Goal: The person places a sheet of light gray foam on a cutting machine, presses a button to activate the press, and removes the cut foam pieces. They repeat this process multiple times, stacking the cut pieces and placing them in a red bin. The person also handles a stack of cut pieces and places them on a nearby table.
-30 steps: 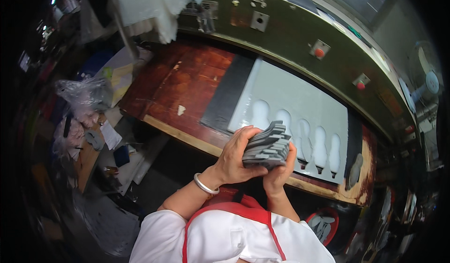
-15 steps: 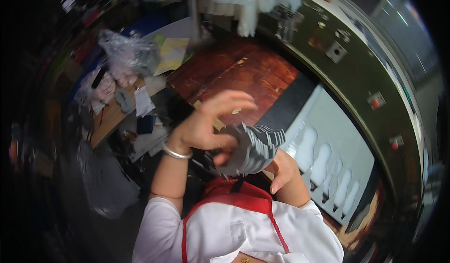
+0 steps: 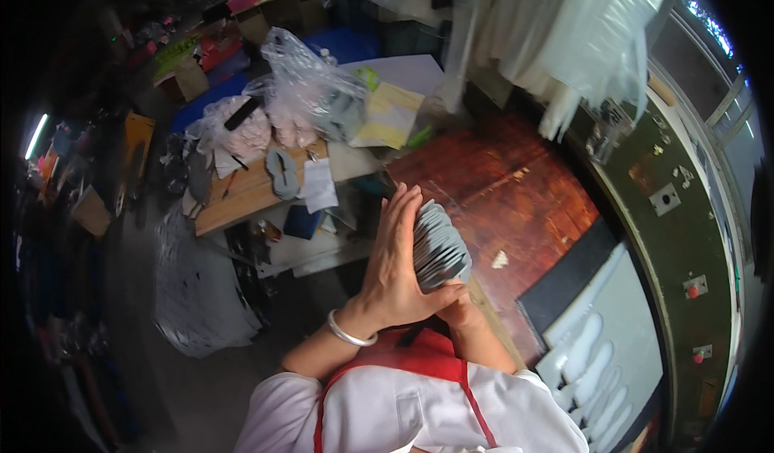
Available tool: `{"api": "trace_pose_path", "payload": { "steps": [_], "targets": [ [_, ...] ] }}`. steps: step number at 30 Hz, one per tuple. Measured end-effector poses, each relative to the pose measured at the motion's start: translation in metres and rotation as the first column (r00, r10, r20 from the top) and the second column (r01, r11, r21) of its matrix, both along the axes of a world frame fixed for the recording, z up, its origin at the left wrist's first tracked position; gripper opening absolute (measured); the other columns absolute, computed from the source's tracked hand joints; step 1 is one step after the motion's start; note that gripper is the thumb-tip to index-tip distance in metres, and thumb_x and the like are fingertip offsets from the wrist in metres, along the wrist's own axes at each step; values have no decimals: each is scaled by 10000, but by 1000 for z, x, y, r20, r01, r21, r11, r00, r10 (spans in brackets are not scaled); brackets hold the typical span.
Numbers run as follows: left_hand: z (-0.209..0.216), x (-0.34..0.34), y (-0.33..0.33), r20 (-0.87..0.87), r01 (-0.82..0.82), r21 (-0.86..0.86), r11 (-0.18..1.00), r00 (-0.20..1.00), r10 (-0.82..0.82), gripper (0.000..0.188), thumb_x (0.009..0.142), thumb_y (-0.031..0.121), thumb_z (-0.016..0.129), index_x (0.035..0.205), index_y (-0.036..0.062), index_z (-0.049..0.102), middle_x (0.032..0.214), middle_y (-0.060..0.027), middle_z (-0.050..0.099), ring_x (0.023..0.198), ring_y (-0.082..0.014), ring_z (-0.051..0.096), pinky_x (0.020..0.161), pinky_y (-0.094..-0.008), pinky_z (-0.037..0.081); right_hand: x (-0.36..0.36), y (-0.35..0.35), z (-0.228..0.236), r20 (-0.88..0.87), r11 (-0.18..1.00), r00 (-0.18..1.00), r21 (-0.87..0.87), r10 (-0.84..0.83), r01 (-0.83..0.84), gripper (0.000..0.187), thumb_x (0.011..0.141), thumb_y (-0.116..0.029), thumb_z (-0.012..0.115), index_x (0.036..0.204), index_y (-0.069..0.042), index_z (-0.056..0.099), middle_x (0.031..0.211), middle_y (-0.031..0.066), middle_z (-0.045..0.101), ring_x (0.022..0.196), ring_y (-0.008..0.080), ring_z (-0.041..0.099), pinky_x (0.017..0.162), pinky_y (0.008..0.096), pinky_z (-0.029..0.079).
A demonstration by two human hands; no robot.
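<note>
In front of my chest is a stack of thin grey sole-shaped pieces (image 3: 440,247), tilted, its layered edges facing up. My left hand (image 3: 391,267), with a silver bangle at the wrist, is pressed along the stack's left side. Its fingers are stretched close together and its thumb reaches across the near end. Below the stack, my right hand (image 3: 462,308) supports it at the near right. Most of the right fingers are hidden behind the pieces.
A red-brown board (image 3: 508,183) lies ahead, beside a pale sheet (image 3: 645,308) bearing white sole shapes. A green machine panel (image 3: 685,231) with red buttons borders the right. Clear plastic (image 3: 572,33) hangs above. At left, a side table (image 3: 274,211) holds a grey sole piece (image 3: 281,172) and plastic bags (image 3: 310,74).
The view has swung right-to-left, so the side table and bags show farther right. My left hand, spread apart and blurred earlier, now lies flat against the stack, which has turned more upright.
</note>
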State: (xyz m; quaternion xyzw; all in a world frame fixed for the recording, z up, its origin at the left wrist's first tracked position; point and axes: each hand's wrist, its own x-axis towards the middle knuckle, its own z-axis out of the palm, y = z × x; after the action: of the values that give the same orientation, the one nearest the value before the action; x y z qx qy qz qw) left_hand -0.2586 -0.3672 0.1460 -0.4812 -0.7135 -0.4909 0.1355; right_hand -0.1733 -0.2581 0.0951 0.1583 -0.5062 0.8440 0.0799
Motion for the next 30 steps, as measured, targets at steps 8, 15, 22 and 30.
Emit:
{"api": "trace_pose_path", "payload": {
  "steps": [8,15,22,30],
  "targets": [
    [-23,-88,-74,116,-82,-57,995,989,88,1016,744,461,731,1411,-80,187,1441,-291,248,1364,-473,217,1109,-557,190,-104,-73,-12,120,998,992,-40,-48,53,999,755,-613,649,1393,69,295,1369,164,427,1268,277,423,1056,383,333],
    [-39,-145,-75,237,-203,-77,976,947,216,813,723,339,746,1317,-53,352,1385,-263,331,1269,-453,352,1077,-516,274,-168,-83,-38,200,997,977,-50,74,-65,601,794,-574,634,873,-12,435,827,17,456,774,125,415,658,291,347],
    [-33,-207,-36,286,-86,31,996,955,73,536,862,293,650,1237,-46,471,1175,-201,545,1104,-312,537,943,-394,429,-191,-34,2,-20,924,984,341,-178,174,557,819,-354,704,1163,34,501,1214,174,462,1115,271,467,969,362,375],
    [-3,-251,29,606,-16,372,928,762,-230,387,973,258,520,1214,-45,504,830,41,479,727,-27,392,631,-179,328,-125,64,-1,29,820,830,180,-557,544,822,768,-284,762,1404,32,349,1385,197,439,1284,309,441,1022,421,393]
  ]
}}
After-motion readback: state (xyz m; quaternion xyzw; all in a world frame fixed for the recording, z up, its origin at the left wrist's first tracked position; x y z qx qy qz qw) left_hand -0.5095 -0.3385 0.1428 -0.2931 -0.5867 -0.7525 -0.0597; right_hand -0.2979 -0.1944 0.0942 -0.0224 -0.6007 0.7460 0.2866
